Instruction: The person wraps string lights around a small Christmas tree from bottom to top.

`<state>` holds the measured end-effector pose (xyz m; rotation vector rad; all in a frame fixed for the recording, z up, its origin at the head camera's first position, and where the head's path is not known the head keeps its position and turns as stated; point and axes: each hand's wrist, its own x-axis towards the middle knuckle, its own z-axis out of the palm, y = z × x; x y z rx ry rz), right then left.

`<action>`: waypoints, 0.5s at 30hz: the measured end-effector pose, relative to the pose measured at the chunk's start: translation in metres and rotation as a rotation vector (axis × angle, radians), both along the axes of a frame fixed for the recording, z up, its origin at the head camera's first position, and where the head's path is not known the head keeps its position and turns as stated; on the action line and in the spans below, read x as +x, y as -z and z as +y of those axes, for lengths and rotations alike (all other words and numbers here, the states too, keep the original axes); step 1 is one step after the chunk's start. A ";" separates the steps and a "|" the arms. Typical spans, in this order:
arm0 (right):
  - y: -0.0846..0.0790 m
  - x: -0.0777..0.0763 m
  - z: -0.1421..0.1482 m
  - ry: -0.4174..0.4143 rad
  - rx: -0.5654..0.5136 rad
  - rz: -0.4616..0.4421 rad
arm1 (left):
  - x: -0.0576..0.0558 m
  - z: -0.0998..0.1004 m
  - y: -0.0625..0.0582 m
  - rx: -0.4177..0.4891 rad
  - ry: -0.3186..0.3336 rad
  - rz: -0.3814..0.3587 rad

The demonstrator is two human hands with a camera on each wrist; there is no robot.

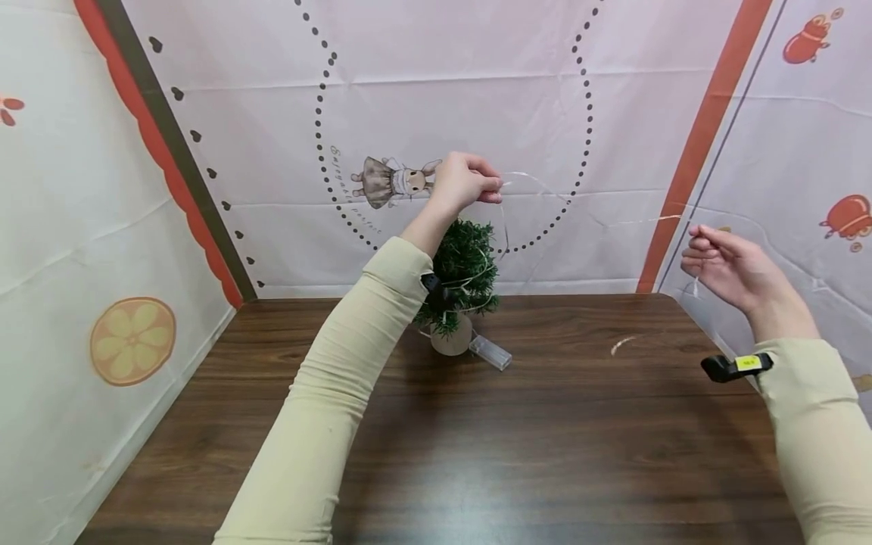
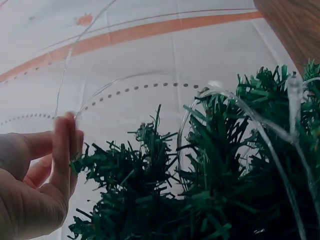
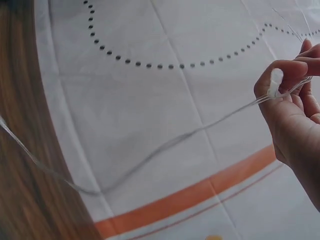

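Observation:
A small green artificial Christmas tree (image 1: 470, 261) stands in a pale pot (image 1: 451, 341) at the back of the table. Thin clear string-light wire loops over its branches (image 2: 210, 175). Above the treetop, my left hand (image 1: 466, 180) pinches the wire between thumb and fingers, and the strand runs off to the right. Well to the right, my right hand (image 1: 736, 269) holds another part of the string lights (image 3: 185, 136) with curled fingers. A whitish piece on the wire shows at these fingers in the right wrist view. Part of the tree is hidden behind the left forearm.
A clear battery box (image 1: 490, 353) lies on the brown wooden table (image 1: 545, 439), just right of the pot. Printed cloth (image 1: 443, 113) hangs behind the table and along both sides. A pale curved mark (image 1: 621, 345) shows on the table at right.

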<state>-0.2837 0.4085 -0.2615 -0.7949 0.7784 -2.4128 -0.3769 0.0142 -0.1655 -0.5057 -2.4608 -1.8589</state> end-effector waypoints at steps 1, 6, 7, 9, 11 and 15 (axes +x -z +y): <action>-0.002 -0.001 -0.003 0.003 0.000 0.003 | -0.001 -0.001 -0.001 0.020 0.005 -0.027; -0.009 -0.007 -0.019 0.011 0.021 -0.016 | -0.005 -0.002 -0.003 0.072 0.004 -0.084; -0.010 -0.008 -0.022 0.014 0.030 -0.020 | -0.005 -0.002 -0.003 0.069 0.002 -0.087; -0.012 -0.010 -0.028 0.014 0.045 -0.025 | -0.005 -0.003 -0.004 0.054 0.008 -0.094; -0.014 -0.012 -0.033 0.024 0.057 -0.029 | -0.006 -0.005 -0.005 0.030 0.011 -0.102; -0.018 -0.016 -0.043 0.062 0.091 -0.028 | -0.011 -0.010 -0.013 0.014 0.018 -0.143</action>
